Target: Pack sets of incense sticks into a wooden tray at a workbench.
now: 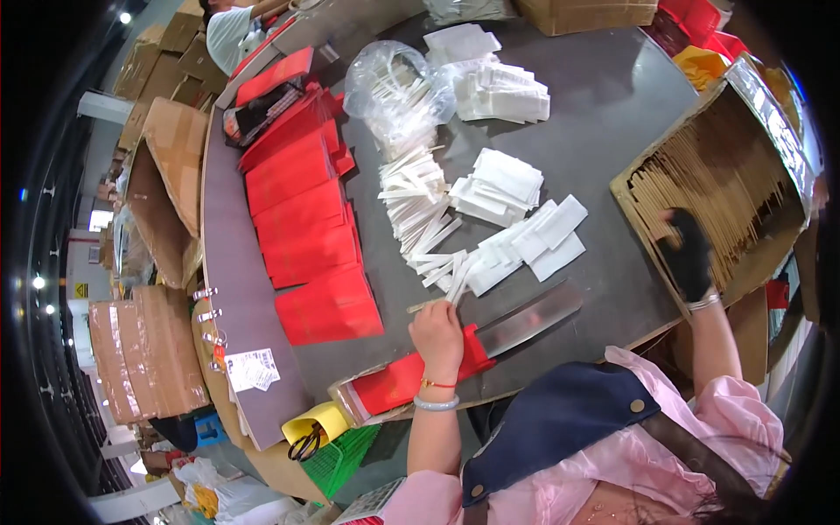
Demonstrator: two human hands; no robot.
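My left hand (436, 331), with a red cord and a pale bangle at its wrist, is closed in a pinch on a narrow white strip (456, 284) at the near end of the white pile. My right hand (687, 254), in a black glove with bare fingertips, is at the near-left side of a cardboard box (669, 293). Its thumb and finger stand apart beside the many thin brown pieces (717, 192) packed on edge there. Just left of my left wrist lies a red packet (385, 385) in an open holder along the table's near edge.
Overlapping red packets (306, 232) line the table's left side. White strips (411, 197), a clear plastic bag (394, 83) and stacks of white packets (499, 184) cover the middle. A metal plate (534, 315) lies near me. Scissors (306, 444) sit in a yellow holder. Another person (232, 35) is far left.
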